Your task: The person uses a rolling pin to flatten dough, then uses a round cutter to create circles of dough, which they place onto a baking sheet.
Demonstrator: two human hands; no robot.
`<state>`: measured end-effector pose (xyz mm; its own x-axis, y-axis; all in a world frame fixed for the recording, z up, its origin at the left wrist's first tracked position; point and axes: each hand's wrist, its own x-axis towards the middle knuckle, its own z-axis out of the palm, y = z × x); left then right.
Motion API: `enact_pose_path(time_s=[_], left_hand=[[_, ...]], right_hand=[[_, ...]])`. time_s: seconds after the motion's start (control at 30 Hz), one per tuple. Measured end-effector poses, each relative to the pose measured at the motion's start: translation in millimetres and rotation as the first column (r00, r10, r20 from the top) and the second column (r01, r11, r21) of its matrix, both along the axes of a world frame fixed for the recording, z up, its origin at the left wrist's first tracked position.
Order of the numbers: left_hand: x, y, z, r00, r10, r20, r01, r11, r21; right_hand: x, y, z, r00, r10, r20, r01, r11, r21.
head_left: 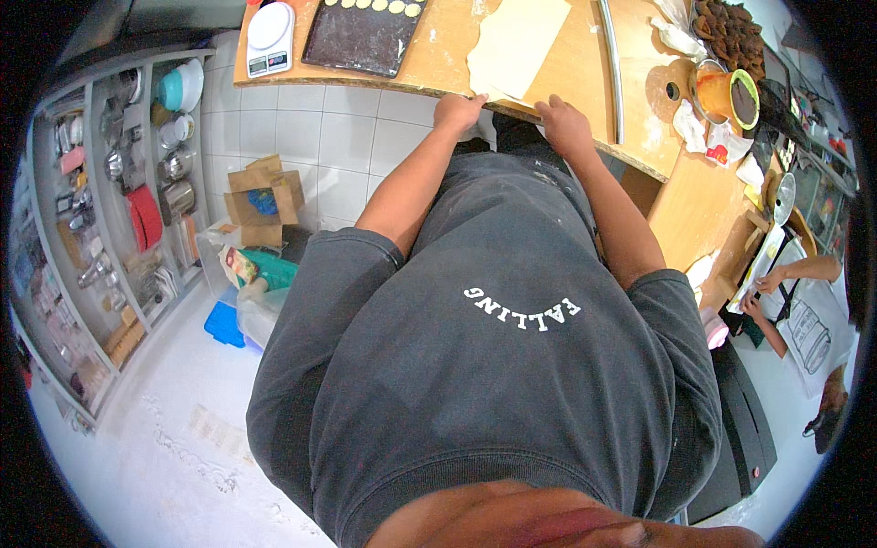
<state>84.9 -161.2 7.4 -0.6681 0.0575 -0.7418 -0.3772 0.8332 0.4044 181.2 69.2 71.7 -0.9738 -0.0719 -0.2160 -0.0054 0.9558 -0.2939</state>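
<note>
The person's left hand point(459, 110) and right hand point(564, 123) lay palm-down with fingers curled over the near edge of a pale, flat rectangular sheet of dough point(519, 44), which rested on the wooden worktop point(448, 55) at twelve o'clock. Whether the fingers pinched the sheet or only pressed it could not be told. At eleven o'clock of the dough stood a dark rectangular baking tray point(358, 38) carrying small pale rounds along its far edge, and beyond it a white kitchen scale point(270, 36). A long metal rod point(610, 55) lay just beside the dough at three o'clock. An orange cup with a green rim point(728, 94) stood farther right. Below the white-tiled counter front, at nine o'clock, sat open brown cardboard boxes point(263, 199) and a flat blue lid point(224, 323) on the floury pale floor point(174, 429). Grey open shelving point(100, 210) held bowls and tins.
</note>
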Motion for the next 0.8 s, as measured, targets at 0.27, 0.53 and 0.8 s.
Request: enact_pose_path(time_s=[0.27, 0.53, 0.8], left_hand=[[1, 11, -5, 0.999, 0.047, 0.017, -0.047, 0.999, -0.028], [9, 14, 0, 0.995, 0.08, -0.065, -0.085, 0.994, -0.073], [3, 9, 3, 0.998, 0.01, -0.066, -0.016, 0.994, -0.104]], right_hand=[[9, 1, 3, 0.998, -0.038, -0.056, 0.04, 0.999, 0.034], [13, -7, 6, 0.996, -0.003, -0.088, 0.005, 1.0, 0.028], [7, 0, -45, 0.911, -0.411, 0.042, 0.383, 0.801, -0.46]])
